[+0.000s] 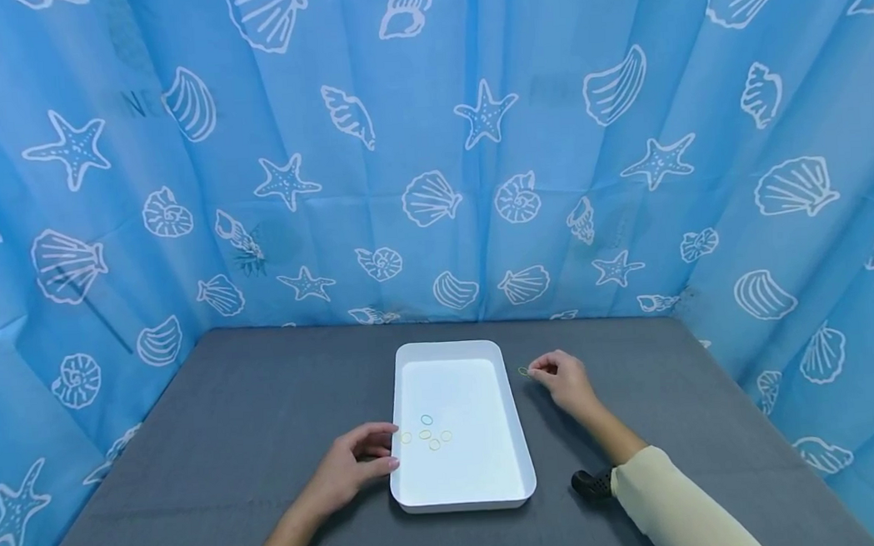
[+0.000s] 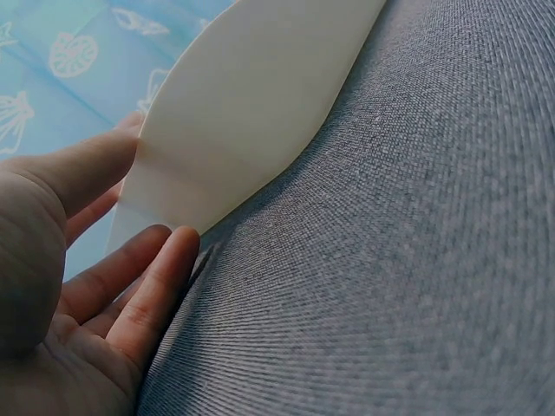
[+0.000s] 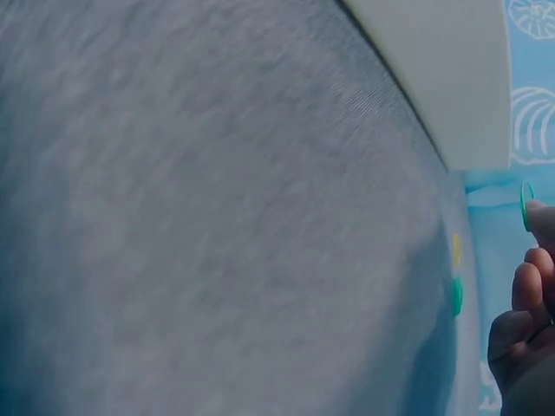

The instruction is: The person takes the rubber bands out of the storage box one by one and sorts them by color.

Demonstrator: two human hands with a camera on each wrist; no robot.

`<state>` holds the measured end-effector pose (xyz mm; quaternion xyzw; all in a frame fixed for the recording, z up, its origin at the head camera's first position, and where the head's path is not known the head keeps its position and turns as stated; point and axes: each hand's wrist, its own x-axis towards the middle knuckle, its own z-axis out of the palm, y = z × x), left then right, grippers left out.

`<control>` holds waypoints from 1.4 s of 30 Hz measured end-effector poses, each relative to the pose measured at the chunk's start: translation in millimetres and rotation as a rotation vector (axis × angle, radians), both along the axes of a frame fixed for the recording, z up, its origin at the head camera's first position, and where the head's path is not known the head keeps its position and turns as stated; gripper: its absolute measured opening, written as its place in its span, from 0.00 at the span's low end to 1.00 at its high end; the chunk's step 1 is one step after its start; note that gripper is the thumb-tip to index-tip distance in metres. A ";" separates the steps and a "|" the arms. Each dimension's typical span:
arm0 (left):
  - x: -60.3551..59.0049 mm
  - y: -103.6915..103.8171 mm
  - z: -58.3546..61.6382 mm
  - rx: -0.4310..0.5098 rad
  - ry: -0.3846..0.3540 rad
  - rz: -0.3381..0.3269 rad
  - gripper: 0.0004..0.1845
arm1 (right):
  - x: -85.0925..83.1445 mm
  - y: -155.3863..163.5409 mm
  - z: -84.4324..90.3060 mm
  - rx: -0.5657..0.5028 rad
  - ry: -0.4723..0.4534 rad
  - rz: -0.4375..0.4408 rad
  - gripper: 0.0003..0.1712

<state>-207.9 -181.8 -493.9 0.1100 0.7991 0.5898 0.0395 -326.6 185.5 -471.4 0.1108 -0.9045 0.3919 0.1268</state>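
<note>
A white rectangular tray (image 1: 461, 495) lies on the table, with several thin, small rings inside. One blue-green ring (image 1: 427, 420) sits just above some pale yellow rings (image 1: 435, 445) in its left half. Against the tray's left side rests my left hand (image 1: 354, 462), fingers fairly straight; its fingertips (image 2: 184, 238) touch the outer wall near the table. To the right of the tray, my right hand (image 1: 564, 380) pinches a thin green ring (image 3: 525, 206) between thumb and finger, apart from the tray. Only part of this hand shows in the right wrist view.
A green piece (image 3: 456, 296) and a yellow piece (image 3: 456, 250) lie on the table in the right wrist view, too foreshortened to identify. Grey cloth covers the table (image 1: 264, 400). Blue curtains (image 1: 429, 140) with shell prints hang behind and at both sides.
</note>
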 end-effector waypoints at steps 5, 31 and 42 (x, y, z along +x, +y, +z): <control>0.9 0.6 0.7 0.010 -0.007 0.006 0.25 | 2.9 6.8 -3.8 0.032 -0.031 -0.045 0.03; 12.2 6.4 25.4 -0.027 -0.016 0.005 0.23 | 8.6 15.6 -5.3 0.176 -0.174 -0.152 0.06; 18.4 6.8 37.0 -0.013 -0.002 -0.016 0.23 | 7.5 11.2 -1.9 0.206 -0.179 -0.155 0.05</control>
